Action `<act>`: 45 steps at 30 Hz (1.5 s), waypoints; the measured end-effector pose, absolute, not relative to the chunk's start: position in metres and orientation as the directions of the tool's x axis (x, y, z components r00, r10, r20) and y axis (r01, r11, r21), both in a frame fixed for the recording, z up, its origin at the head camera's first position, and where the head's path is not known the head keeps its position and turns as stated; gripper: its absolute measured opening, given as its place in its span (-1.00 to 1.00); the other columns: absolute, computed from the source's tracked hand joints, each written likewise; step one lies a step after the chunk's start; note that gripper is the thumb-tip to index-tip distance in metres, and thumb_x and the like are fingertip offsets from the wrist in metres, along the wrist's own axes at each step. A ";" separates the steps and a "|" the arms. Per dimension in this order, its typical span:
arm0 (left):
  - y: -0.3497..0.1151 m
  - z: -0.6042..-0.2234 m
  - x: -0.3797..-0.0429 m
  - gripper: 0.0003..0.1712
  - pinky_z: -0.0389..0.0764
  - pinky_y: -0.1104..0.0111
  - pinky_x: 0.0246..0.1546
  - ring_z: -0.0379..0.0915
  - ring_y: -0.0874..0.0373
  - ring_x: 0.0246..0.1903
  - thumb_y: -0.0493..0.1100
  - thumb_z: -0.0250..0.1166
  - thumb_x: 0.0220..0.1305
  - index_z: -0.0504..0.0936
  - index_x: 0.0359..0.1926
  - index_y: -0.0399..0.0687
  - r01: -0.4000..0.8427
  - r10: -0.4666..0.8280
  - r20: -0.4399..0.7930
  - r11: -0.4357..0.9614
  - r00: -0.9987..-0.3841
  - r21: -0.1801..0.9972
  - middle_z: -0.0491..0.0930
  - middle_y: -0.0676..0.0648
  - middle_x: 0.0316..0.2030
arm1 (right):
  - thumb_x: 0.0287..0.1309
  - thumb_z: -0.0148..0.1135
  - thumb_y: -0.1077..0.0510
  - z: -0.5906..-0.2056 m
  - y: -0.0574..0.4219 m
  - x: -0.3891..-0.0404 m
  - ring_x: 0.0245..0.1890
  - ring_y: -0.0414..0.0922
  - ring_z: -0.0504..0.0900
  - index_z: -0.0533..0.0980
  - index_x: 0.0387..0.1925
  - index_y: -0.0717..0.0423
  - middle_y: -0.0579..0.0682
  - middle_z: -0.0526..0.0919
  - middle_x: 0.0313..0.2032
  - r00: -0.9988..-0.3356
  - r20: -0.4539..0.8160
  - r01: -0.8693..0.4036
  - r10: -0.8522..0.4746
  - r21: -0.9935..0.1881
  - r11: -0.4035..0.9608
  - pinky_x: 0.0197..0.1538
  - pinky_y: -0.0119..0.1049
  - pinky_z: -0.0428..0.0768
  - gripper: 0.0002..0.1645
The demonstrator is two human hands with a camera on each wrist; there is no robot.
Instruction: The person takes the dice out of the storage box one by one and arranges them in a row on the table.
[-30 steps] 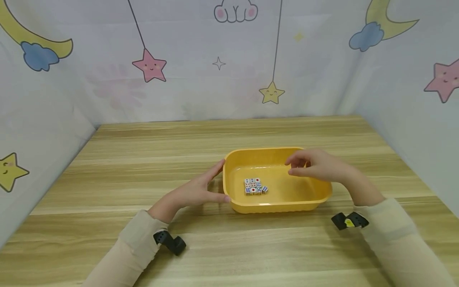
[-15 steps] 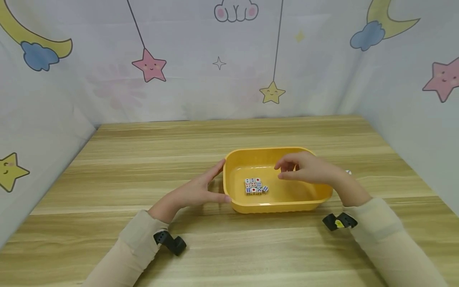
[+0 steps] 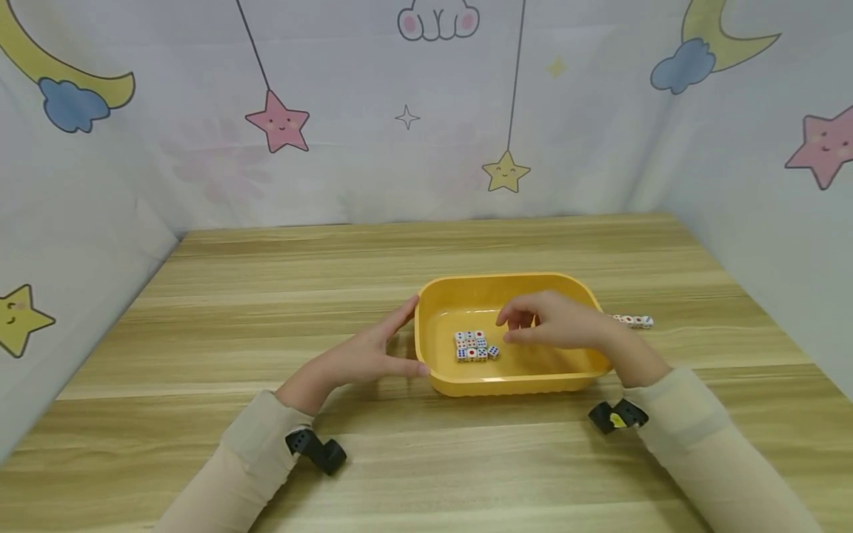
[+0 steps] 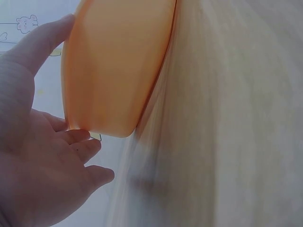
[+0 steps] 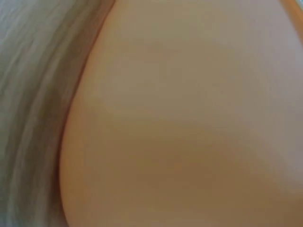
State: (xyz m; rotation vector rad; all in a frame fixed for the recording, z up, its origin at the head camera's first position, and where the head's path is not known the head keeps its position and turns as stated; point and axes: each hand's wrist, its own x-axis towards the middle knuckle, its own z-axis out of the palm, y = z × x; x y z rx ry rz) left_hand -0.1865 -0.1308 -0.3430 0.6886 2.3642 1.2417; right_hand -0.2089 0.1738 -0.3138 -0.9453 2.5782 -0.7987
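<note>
A yellow plastic basin stands on the wooden table, with several white dice grouped in rows at the left of its floor. One die sits slightly askew at the group's right edge. My left hand spans the basin's left end, thumb at the near corner and straight fingers at the far corner; the left wrist view shows fingertips against the wall. My right hand hovers inside the basin, right of the dice, fingers loosely bent and thumb apart, nothing visible between them. Close up, the basin's outer wall fills the right wrist view.
Right of the basin, a row of several more dice lies on the table, partly hidden behind my right wrist. White cloth printed with stars and moons hangs at the back and sides.
My right hand has moved left and slightly toward me inside the basin, nearing the dice. The dice row outside has come into view behind my wrist. My left hand stays in place.
</note>
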 end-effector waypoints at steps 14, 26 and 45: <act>-0.130 -0.342 -0.185 0.21 -0.15 0.05 0.30 -0.26 0.22 0.35 0.19 0.39 -0.13 -0.28 0.37 0.36 0.246 0.584 -0.098 0.481 -0.806 0.841 -0.21 0.21 0.37 | 0.08 0.22 0.05 -0.323 0.169 -0.208 -0.39 -0.20 0.44 0.53 -0.22 0.02 -0.18 0.51 -0.43 -0.741 -0.112 -0.485 -0.662 -0.593 0.643 -0.30 -0.36 0.46 -0.77; -0.129 -0.342 -0.186 0.22 -0.16 0.05 0.31 -0.26 0.22 0.35 0.19 0.39 -0.14 -0.28 0.38 0.35 0.245 0.584 -0.101 0.483 -0.805 0.840 -0.22 0.21 0.37 | 0.10 0.19 0.03 -0.328 0.165 -0.209 -0.40 -0.23 0.44 0.53 -0.22 0.02 -0.18 0.52 -0.44 -0.716 -0.112 -0.508 -0.689 -0.592 0.625 -0.30 -0.39 0.46 -0.78; -0.130 -0.343 -0.187 0.22 -0.19 0.04 0.31 -0.29 0.22 0.35 0.18 0.40 -0.14 -0.27 0.38 0.36 0.229 0.581 -0.106 0.473 -0.807 0.851 -0.21 0.20 0.37 | 0.08 0.20 0.12 -0.330 0.159 -0.208 -0.41 -0.21 0.44 0.53 -0.24 0.02 -0.17 0.53 -0.45 -0.710 -0.164 -0.472 -0.685 -0.611 0.635 -0.29 -0.39 0.47 -0.83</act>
